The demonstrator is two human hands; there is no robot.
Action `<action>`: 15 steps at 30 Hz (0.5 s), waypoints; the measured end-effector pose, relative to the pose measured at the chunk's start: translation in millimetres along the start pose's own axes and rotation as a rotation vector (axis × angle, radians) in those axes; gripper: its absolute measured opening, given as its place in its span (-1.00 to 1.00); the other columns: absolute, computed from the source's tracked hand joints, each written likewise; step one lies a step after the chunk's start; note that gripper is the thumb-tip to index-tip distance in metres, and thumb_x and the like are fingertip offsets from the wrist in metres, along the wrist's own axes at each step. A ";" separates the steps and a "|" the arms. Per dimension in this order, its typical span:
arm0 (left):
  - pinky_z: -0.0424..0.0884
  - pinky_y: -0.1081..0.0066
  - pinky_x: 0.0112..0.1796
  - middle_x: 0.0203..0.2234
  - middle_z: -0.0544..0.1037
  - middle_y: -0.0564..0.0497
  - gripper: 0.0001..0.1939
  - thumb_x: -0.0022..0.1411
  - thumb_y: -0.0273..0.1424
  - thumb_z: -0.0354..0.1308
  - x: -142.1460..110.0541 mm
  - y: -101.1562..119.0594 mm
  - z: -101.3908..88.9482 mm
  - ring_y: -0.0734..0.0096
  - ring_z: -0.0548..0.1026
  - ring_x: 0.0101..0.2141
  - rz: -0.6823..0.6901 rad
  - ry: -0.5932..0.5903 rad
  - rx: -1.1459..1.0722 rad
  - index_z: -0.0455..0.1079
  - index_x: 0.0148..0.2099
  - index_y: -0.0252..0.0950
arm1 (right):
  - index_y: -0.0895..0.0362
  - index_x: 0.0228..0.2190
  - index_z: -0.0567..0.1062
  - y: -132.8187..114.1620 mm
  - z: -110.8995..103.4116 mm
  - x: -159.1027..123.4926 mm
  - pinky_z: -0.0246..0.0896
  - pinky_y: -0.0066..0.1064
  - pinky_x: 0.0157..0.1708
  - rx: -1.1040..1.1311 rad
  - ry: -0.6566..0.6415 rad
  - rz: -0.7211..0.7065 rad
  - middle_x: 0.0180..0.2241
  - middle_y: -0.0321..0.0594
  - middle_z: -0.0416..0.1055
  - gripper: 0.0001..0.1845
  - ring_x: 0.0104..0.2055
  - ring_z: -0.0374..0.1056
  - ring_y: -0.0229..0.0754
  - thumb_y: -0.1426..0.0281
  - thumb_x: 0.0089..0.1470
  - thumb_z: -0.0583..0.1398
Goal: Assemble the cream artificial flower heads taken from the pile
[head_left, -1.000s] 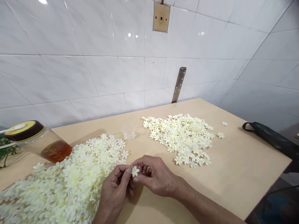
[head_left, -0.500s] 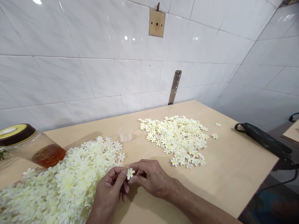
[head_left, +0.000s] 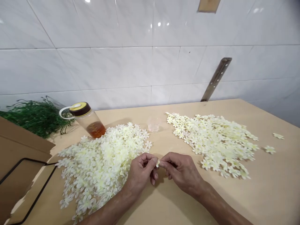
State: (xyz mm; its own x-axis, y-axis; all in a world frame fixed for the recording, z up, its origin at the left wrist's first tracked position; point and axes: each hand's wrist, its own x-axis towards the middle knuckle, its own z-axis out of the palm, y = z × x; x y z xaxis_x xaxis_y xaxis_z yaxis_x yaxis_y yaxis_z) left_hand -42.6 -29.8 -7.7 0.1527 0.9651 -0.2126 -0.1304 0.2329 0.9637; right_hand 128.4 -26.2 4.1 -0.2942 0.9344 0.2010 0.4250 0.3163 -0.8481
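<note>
Here on your left stands a bottle (head_left: 87,121), yellow-and-brown lid (head_left: 81,109) on, reddish-brown liquid (head_left: 96,129) inside! Green strands (head_left: 35,117) tangle beside it, brown cardboard (head_left: 21,142) nearer you. Ahead, a holed metal strip (head_left: 216,80) slants against your white tiled wall (head_left: 131,68), a tan plate (head_left: 208,5) higher up.

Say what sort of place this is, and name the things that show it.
Probably a small indoor workspace, perhaps for crafts: loose white flowers lie in two heaps on a plain table, with a tiled wall behind it.
</note>
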 end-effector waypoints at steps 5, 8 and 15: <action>0.36 0.49 -0.58 -0.65 0.47 0.03 -0.64 0.13 -0.20 0.27 -0.7 0.2 -1.3 0.48 0.40 -0.63 0.038 -0.044 -0.098 0.42 -0.19 -0.41 | 0.13 -0.33 0.52 4.1 3.9 2.3 0.33 -0.47 -0.53 0.267 -0.018 0.162 -0.57 -0.29 0.44 -0.77 -0.57 0.36 -0.27 0.23 0.17 0.18; 0.34 0.50 -0.56 -0.64 0.47 0.04 -0.66 0.13 -0.22 0.28 0.2 -1.3 -2.2 0.52 0.38 -0.65 0.030 -0.023 -0.118 0.42 -0.19 -0.41 | 0.12 -0.17 0.50 6.4 7.0 1.3 0.41 -0.42 -0.47 0.344 -0.054 0.184 -0.44 -0.23 0.50 -0.75 -0.48 0.41 -0.23 0.25 0.14 0.21; 0.29 0.53 -0.59 -0.67 0.44 0.05 -0.70 0.21 -0.19 0.20 -0.1 -0.8 -2.2 0.56 0.35 -0.68 0.000 -0.052 -0.133 0.39 -0.30 -0.38 | 0.10 -0.06 0.47 4.0 7.8 -1.6 0.42 -0.40 -0.47 0.341 -0.027 0.152 -0.36 -0.19 0.48 -0.65 -0.46 0.38 -0.24 0.29 0.11 0.24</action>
State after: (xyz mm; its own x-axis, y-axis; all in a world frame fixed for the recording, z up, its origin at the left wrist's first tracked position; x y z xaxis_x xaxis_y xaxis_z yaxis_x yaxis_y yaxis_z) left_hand -44.6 -29.8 -8.9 0.2030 0.9584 -0.2005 -0.2582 0.2499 0.9332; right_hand 123.9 -27.7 -3.4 -0.2743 0.9603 0.0509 0.1571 0.0969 -0.9828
